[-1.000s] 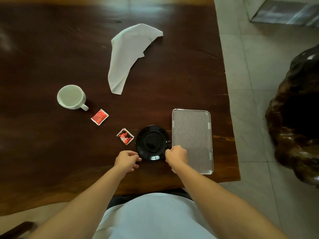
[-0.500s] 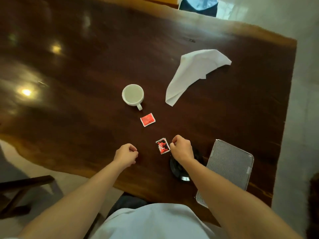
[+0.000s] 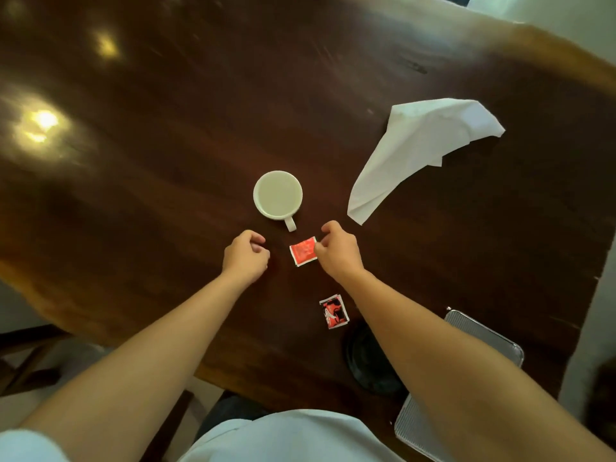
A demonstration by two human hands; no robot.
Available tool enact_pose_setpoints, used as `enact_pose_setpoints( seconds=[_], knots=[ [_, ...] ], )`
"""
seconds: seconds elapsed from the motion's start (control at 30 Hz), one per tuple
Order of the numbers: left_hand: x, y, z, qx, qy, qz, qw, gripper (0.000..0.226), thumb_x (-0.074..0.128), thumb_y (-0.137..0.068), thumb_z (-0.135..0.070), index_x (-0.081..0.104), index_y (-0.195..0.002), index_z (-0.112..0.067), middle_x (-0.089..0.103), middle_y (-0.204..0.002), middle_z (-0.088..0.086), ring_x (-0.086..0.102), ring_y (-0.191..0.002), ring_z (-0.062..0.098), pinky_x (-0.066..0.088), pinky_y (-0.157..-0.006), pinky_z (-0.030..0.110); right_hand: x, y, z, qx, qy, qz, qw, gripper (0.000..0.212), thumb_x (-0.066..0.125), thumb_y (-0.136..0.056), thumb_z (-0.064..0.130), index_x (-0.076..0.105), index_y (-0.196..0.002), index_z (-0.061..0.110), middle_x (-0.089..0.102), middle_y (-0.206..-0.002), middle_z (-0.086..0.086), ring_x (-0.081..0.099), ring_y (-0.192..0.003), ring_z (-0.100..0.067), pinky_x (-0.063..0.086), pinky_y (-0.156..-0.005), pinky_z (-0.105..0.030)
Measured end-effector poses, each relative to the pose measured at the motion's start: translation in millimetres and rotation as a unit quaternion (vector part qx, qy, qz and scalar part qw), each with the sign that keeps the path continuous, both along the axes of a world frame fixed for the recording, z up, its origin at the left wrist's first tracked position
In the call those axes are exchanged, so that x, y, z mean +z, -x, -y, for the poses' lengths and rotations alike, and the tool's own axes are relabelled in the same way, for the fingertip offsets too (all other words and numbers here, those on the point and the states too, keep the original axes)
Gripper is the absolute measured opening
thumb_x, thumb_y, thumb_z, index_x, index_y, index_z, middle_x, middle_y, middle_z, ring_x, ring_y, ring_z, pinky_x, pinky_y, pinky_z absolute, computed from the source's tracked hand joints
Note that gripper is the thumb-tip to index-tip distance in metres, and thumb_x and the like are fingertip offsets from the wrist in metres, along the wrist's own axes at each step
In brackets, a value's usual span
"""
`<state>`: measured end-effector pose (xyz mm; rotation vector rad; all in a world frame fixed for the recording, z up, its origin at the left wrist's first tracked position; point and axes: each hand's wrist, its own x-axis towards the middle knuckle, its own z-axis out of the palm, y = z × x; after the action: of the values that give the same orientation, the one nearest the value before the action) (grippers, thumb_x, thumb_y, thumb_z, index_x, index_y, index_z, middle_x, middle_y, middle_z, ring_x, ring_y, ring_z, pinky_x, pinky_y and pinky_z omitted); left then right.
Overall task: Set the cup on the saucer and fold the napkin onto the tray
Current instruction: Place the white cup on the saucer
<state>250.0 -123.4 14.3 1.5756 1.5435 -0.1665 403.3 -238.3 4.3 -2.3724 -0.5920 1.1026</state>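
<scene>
The white cup (image 3: 277, 194) stands upright on the dark table, its handle pointing toward me. Just below it hover both hands, loosely curled and holding nothing. My left hand (image 3: 245, 256) is below-left of the cup. My right hand (image 3: 336, 251) is just below-right of the handle and overlaps the edge of a red packet. The white napkin (image 3: 420, 145) lies crumpled and unfolded at the upper right. The black saucer (image 3: 365, 365) sits near the table's front edge, mostly hidden under my right forearm. Beside it, the ribbed metal tray (image 3: 483, 331) is also partly hidden.
A red sachet (image 3: 301, 251) lies between my hands. A second, red and black sachet (image 3: 334, 311) lies nearer the saucer. The table's wavy front edge (image 3: 160, 331) runs below my left forearm; a wooden chair frame (image 3: 30, 355) shows at lower left.
Both hands have moved away from the saucer and up the table toward the cup. The view has swung left, pushing the saucer and tray to the lower right.
</scene>
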Motion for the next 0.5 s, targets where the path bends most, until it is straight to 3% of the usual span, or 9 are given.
enact_pose_setpoints(
  seconds=[0.2, 0.33, 0.4, 0.5],
  knots=[
    [-20.8, -21.9, -31.0, 0.003, -0.006, 0.013, 1.0, 0.056, 0.073, -0.084, -0.014, 0.044, -0.131, -0.022, 0.067, -0.109, 0.0, 0.07, -0.093, 0.025, 0.06, -0.079, 0.042, -18.1, -8.8, -48.9, 0.004, -0.029, 0.013, 0.999, 0.065, 0.064, -0.092, 0.009, 0.036, -0.15, 0.02, 0.063, -0.118, -0.003, 0.061, -0.108, -0.021, 0.052, -0.093, -0.037],
    [-29.7, -33.7, -47.9, -0.02, -0.029, 0.036, 0.999, 0.086, 0.076, -0.076, -0.005, 0.031, -0.146, -0.025, 0.057, -0.133, 0.005, 0.06, -0.117, 0.029, 0.05, -0.1, 0.046, -24.7, -18.8, -74.4, 0.016, -0.049, -0.007, 0.999, 0.089, 0.069, -0.085, 0.001, 0.023, -0.157, 0.026, 0.055, -0.137, -0.005, 0.062, -0.114, -0.024, 0.054, -0.099, -0.046],
    [-31.0, -38.7, -52.7, -0.031, -0.016, 0.056, 0.998, 0.096, 0.077, -0.073, -0.001, 0.026, -0.15, -0.03, 0.051, -0.141, 0.004, 0.06, -0.118, 0.033, 0.051, -0.1, 0.052, -25.5, -21.9, -84.1, 0.039, -0.06, -0.031, 0.997, 0.101, 0.075, -0.081, 0.002, 0.016, -0.158, 0.027, 0.052, -0.14, -0.005, 0.059, -0.119, -0.024, 0.052, -0.101, -0.047],
    [-30.6, -43.1, -55.3, -0.039, 0.003, 0.094, 0.995, 0.101, 0.078, -0.068, -0.002, 0.027, -0.148, -0.036, 0.054, -0.137, 0.003, 0.061, -0.116, 0.033, 0.055, -0.094, 0.054, -25.6, -22.2, -91.8, 0.056, -0.065, -0.056, 0.995, 0.105, 0.077, -0.08, 0.006, 0.012, -0.159, 0.027, 0.051, -0.145, -0.007, 0.051, -0.13, -0.026, 0.045, -0.103, -0.044]
  ],
)
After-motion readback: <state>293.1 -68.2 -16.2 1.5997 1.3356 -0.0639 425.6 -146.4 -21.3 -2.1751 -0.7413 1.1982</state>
